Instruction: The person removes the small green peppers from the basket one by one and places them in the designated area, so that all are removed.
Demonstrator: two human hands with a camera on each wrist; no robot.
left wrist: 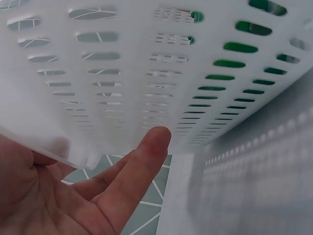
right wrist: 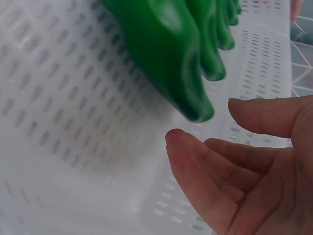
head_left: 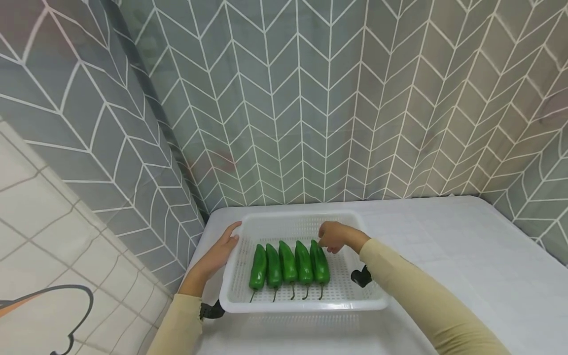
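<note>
Biggest thing here is the white table, with two beige sleeves angling in from the bottom. On it sits a white slotted basket, roughly in the middle of the head view. Left hand is stretched forward at the basket's left rim, thumb up by the edge and fingers long and pretty straight along the outer wall; can't tell how hard it's pressing, if at all. Right hand reaches over the right side and dips inside, thumb and fingers spread with a clear gap, nothing in it. Five green peppers lie side by side in the basket, tips to the far side. The rightmost pepper has its tip just beside those right fingertips. From the left hand, the peppers are across the basket wall. Thin stems point toward the near rim.
</note>
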